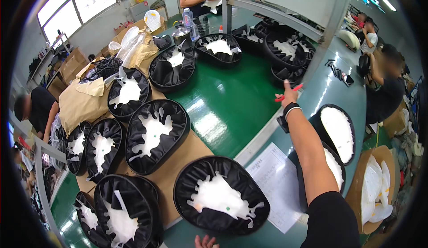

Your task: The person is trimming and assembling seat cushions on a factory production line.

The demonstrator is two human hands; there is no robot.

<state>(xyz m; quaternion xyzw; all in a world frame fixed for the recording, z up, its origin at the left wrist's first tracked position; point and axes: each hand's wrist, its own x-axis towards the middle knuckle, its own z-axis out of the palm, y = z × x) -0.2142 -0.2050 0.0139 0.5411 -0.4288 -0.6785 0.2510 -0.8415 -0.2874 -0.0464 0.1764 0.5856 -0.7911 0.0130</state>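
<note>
My right hand [290, 95] reaches far out over the right table, its fingers closed round a thin red pen-like stick [281, 98]. Beyond it lie black gathered covers [292, 75]. Fingertips of my left hand [205, 241] show at the lower edge, slightly curled and apart, with nothing visible in them; the rest is cut off. Just above them lies a large black oval cover [187, 190], its gathered rim folded round a white sheet [220, 198] with ragged, lobed edges and a green dot. A printed paper sheet [277, 183] lies to its right, under my right arm's side.
Several similar black covers [156, 134] stand on brown cardboard [194, 152] at left. White-topped black pads [337, 134] lie at right, beside a carton [387, 159] of white pieces. A metal frame [276, 9] rises at the back. Other people [385, 83] work around the tables.
</note>
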